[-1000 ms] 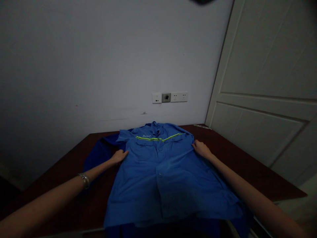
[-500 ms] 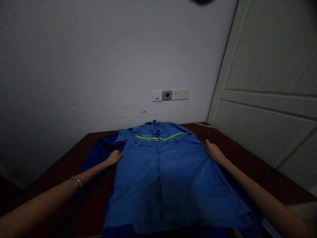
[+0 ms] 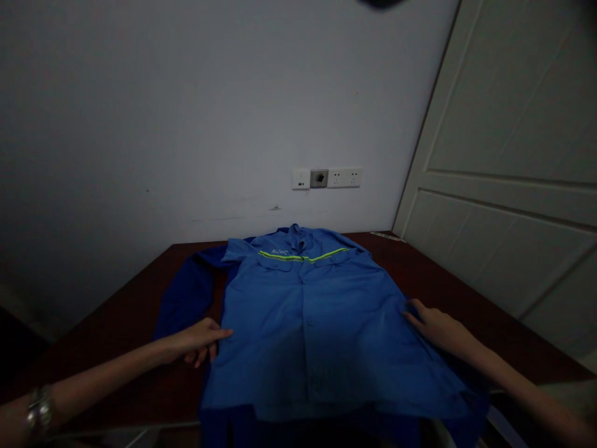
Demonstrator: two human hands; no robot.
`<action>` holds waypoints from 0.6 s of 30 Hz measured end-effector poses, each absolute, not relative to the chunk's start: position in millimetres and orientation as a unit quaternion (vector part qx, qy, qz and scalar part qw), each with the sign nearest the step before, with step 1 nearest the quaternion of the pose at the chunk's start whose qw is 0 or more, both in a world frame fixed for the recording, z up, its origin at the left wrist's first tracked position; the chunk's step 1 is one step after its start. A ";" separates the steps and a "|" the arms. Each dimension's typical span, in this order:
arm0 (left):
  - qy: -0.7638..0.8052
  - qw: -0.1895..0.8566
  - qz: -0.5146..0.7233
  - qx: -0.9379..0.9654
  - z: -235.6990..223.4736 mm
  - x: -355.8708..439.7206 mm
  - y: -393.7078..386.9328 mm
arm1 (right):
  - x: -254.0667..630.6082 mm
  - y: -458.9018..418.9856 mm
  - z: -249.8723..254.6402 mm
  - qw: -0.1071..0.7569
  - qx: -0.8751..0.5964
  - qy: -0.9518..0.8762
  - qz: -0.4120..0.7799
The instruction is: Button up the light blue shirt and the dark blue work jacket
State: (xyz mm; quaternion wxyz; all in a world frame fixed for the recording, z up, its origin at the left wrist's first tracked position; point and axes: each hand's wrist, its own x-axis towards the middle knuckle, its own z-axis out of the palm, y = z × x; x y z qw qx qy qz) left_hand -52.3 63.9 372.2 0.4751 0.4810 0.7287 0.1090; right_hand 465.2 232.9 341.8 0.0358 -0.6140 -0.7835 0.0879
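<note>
A blue work shirt (image 3: 308,323) with a yellow-green chest stripe lies face up on a dark brown table (image 3: 140,311), collar toward the wall. My left hand (image 3: 198,341) rests at the shirt's left side edge, fingers stretched out and touching the fabric. My right hand (image 3: 436,326) lies flat on the shirt's right side edge, fingers extended. The shirt's darker left sleeve (image 3: 184,295) spreads out on the table beside the body. A bracelet (image 3: 40,407) is on my left wrist.
A pale wall stands behind the table with a row of sockets (image 3: 326,178). A white panelled door (image 3: 513,186) is at the right. The shirt's hem hangs over the table's near edge.
Both hands have slid down the shirt's sides from near the shoulders toward me, along the side edges. The shirt lies flatter.
</note>
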 end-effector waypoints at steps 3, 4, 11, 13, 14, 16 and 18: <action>0.744 0.458 0.107 0.474 379.3 -37.0 51.1 | 463.0 208.3 336.7 0.009 -0.608 -0.793 0.049; 0.749 0.454 0.112 0.469 381.3 -32.9 49.3 | 461.5 202.0 335.1 0.006 -0.606 -0.795 0.034; 0.739 0.457 0.148 0.472 375.0 -37.1 46.2 | 475.4 192.0 316.7 0.055 -0.566 -0.822 0.015; 0.748 0.449 0.153 0.464 367.9 -45.3 43.7 | 487.3 195.9 311.2 0.083 -0.570 -0.817 0.043; 0.755 0.446 0.154 0.456 364.8 -48.5 41.9 | 492.2 197.3 309.4 0.095 -0.570 -0.814 0.060; 0.766 0.445 0.153 0.438 362.0 -51.2 36.9 | 497.8 197.6 309.0 0.110 -0.568 -0.811 0.085; 0.766 0.460 0.154 0.422 365.2 -48.0 30.3 | 496.8 194.2 312.3 0.117 -0.568 -0.809 0.097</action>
